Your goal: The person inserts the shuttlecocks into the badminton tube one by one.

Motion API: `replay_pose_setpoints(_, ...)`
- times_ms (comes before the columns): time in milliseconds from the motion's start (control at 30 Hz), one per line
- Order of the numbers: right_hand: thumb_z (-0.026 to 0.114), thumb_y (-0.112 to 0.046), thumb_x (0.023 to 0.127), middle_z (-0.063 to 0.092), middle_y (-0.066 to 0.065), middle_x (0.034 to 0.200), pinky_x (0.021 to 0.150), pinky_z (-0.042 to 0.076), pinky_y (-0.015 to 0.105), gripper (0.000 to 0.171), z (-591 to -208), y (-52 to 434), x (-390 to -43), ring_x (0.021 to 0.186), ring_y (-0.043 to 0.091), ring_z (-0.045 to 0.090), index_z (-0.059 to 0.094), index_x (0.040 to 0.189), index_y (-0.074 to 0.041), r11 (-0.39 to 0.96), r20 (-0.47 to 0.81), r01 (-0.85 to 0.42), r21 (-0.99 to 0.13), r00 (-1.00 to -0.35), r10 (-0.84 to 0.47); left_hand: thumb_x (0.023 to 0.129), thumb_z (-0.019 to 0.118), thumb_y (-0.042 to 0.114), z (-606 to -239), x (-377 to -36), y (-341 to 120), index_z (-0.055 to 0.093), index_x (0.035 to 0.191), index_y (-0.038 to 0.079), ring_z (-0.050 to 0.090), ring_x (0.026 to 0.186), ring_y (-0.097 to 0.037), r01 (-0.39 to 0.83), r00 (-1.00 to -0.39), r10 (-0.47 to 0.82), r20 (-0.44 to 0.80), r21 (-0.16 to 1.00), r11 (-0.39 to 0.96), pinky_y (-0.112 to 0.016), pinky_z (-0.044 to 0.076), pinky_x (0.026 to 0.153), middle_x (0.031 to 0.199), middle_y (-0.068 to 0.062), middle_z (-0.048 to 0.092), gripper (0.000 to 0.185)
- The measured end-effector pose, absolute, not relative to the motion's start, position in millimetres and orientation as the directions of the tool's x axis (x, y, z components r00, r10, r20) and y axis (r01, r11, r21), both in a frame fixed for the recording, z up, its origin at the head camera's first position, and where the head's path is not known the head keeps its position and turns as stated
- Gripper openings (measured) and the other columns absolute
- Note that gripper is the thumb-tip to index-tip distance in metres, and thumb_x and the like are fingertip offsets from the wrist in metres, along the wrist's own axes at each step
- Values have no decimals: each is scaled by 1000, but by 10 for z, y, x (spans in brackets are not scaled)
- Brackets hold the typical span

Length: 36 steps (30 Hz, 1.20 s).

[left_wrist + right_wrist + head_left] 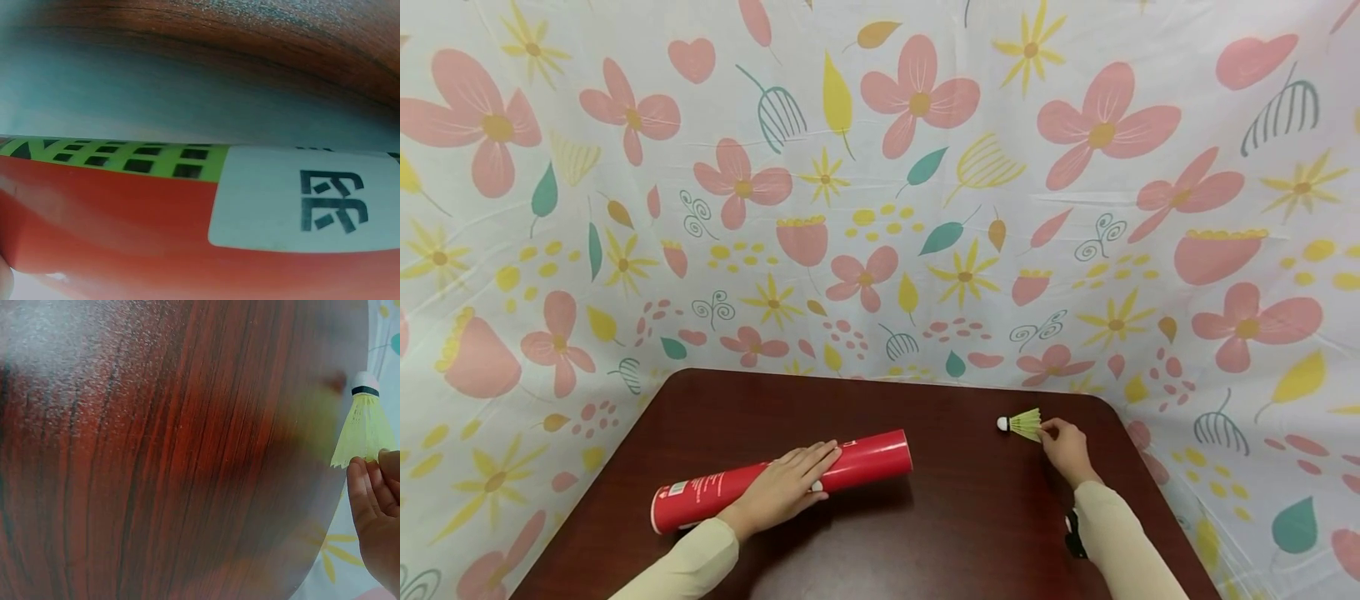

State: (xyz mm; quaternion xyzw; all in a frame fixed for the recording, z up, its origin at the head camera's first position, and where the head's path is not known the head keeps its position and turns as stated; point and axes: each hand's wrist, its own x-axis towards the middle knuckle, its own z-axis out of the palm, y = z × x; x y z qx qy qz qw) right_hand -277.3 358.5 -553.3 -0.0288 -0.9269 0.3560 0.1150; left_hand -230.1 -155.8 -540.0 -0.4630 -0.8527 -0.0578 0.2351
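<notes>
Flat on top of the long red cardboard tube (865, 462), lying on its side on the dark brown wooden table (925, 533): the left grip (782, 492), fingers straight and spread a little, pressing down and not wrapped round. Seen very close from the left wrist, just red tube wall (125, 219) with a white sticker and a green stripe.

Over near the far right corner of the table, well apart from the tube: a small yellow-green feather shuttlecock (1022, 424) with a white round tip, lying on its side, tip pointing left. At its wide feathery end, the right grip (1063, 450), fingertips (365, 478) curled in and pinching the edge of the feathers (364, 428).

Behind it all, a white cloth with pink flowers (880, 167).

Looks like the grabbing step: holding the tube so it cannot roll, taking hold of the shuttlecock. Next, probably: lift it softly without squashing the feathers, then carry it over to the tube's open end, white tip first.
</notes>
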Motion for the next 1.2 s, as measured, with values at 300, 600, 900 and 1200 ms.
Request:
replay_pose_setpoints(300, 60, -6, 93, 66, 19, 87, 55, 46, 30, 17, -5491, 3516, -2701, 66, 19, 58, 65, 101, 8, 740, 228, -67, -669, -966, 118, 83, 76, 34, -5393, -2290, -1552, 38, 147, 7, 47, 130, -23, 820, -461, 768, 444, -117, 560, -39, 41, 103, 151, -8, 38, 79)
replay_pose_setpoints(600, 63, -5, 92, 67, 18, 89, 56, 47, 28, 17, -5448, 3407, -2664, 67, 19, 59, 67, 102, 7, 735, 274, -115, -669, -957, 100, 85, 73, 35, -5372, -2300, -1561, 37, 148, 8, 46, 130, -23, 820, -461, 774, 435, -126, 559, -39, 41, 103, 149, -10, 41, 78)
replay_pose_setpoints(900, 65, -6, 91, 68, 14, 87, 55, 47, 27, 15, -5383, 3189, -2616, 68, 17, 60, 69, 102, 4, 712, 313, -173, -680, -947, 69, 84, 73, 36, -5411, -2300, -1561, 37, 148, 8, 46, 130, -23, 819, -463, 772, 435, -124, 561, -39, 41, 103, 151, -9, 38, 79)
replay_pose_setpoints(1200, 67, -4, 89, 69, 9, 81, 58, 51, 25, 8, -5366, 2989, -2602, 70, 20, 65, 71, 96, 0, 661, 353, -235, -713, -935, 47, 90, 67, 38, -5409, -2310, -1570, 36, 148, 7, 46, 130, -24, 822, -463, 773, 433, -115, 557, -42, 43, 100, 150, -10, 39, 73)
